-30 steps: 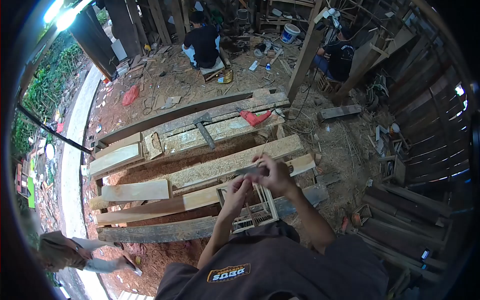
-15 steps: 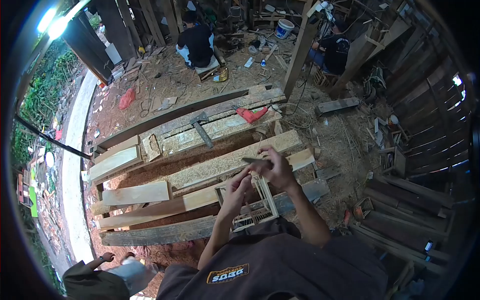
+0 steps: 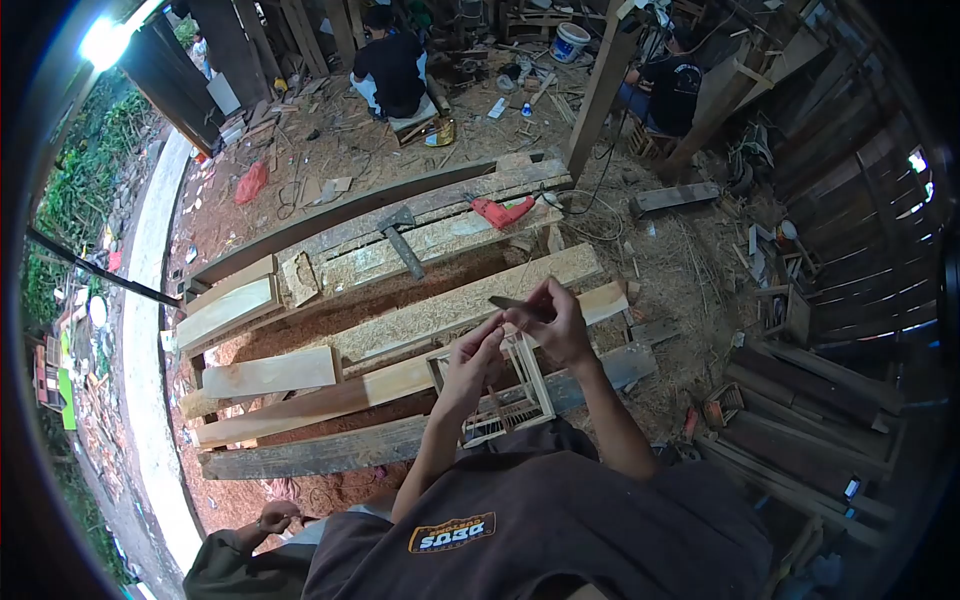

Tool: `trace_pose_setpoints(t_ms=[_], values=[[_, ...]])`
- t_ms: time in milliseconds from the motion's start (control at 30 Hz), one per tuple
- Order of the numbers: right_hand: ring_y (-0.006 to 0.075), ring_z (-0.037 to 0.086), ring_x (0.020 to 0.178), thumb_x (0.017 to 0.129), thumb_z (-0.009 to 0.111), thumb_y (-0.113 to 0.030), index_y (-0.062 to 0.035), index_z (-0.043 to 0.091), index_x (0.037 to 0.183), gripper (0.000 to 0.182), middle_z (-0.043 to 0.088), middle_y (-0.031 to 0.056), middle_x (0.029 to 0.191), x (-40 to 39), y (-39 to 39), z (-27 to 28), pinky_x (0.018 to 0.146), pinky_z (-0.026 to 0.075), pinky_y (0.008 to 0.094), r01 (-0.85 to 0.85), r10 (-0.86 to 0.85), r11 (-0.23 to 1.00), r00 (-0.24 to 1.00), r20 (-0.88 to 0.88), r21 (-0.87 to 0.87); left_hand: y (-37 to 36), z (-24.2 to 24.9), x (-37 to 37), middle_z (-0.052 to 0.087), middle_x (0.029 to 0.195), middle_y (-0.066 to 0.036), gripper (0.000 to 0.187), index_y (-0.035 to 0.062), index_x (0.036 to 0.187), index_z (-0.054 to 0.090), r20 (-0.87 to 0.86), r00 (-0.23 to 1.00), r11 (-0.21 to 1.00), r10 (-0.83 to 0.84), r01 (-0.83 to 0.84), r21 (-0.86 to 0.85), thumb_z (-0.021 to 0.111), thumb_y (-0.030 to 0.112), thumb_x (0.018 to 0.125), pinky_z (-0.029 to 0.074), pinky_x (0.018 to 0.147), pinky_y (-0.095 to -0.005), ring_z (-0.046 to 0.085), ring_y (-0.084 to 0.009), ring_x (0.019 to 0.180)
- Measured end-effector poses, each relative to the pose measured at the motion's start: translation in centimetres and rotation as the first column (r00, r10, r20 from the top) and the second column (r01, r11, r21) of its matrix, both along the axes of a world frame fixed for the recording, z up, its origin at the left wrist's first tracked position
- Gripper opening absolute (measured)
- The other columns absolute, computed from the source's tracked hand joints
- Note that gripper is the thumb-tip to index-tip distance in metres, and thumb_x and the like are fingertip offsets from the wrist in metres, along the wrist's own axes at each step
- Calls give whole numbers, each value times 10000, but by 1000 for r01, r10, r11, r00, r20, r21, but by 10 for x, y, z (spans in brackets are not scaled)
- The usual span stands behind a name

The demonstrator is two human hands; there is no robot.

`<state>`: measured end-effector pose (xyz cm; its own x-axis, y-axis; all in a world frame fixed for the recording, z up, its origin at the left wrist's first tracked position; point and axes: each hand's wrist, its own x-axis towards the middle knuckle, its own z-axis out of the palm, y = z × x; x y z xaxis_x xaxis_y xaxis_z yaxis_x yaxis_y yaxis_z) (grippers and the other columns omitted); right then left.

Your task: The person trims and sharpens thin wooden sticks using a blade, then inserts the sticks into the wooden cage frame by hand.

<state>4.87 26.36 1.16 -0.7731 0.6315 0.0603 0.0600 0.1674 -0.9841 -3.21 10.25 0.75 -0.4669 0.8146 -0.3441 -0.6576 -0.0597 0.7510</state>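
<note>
My left hand [image 3: 474, 358] is closed in a pinch on what looks like a thin stick [image 3: 497, 402], mostly hidden by the fingers. Against its fingertips, my right hand [image 3: 556, 328] is closed around a knife [image 3: 508, 302] whose dark, narrow blade points left. Below both hands, close to my body, rests a small pale wooden frame [image 3: 541, 388] with thin bars, like a cage. My forearms cover part of it.
A slatted bench of planks [image 3: 450, 310] stretches before me, strewn with shavings. On it lie a hammer [image 3: 402, 247], a red power tool [image 3: 502, 212] and loose boards [image 3: 268, 372]. A person [image 3: 245, 560] is at lower left; two people [image 3: 392, 75] sit farther off.
Both hands have risen slightly, still together, and the knife blade has tilted. The person at lower left has come closer to my side.
</note>
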Motion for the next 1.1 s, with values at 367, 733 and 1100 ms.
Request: trace_pose_setpoints(t_ms=[367,733,1100], values=[[151,622,685,732,840,-544,-48,591,879,574,625,49,739,8,2,12,628,500,319,42,-54,985,996,69,166,2,-1,2,320,608,117,277,52,1258,618,-18,1000,1000,-2,2,23,521,205,1049,202,457,-219,259,-9,490],[104,562,679,750,850,-490,-29,567,908,563,593,31,741,6,-9,17,630,474,276,-89,59,972,988,142,218,1,-15,3,343,610,112,213,69,1157,630,-22,999,999,29,-28,42,517,215,1051,209,445,-210,276,1,487],[149,606,656,717,850,-552,-36,574,870,605,618,52,711,1,-4,12,617,502,316,3,-21,984,995,100,177,3,-4,2,334,623,111,190,73,1115,620,-4,999,999,49,-49,11,522,223,1050,193,447,-205,262,4,491]])
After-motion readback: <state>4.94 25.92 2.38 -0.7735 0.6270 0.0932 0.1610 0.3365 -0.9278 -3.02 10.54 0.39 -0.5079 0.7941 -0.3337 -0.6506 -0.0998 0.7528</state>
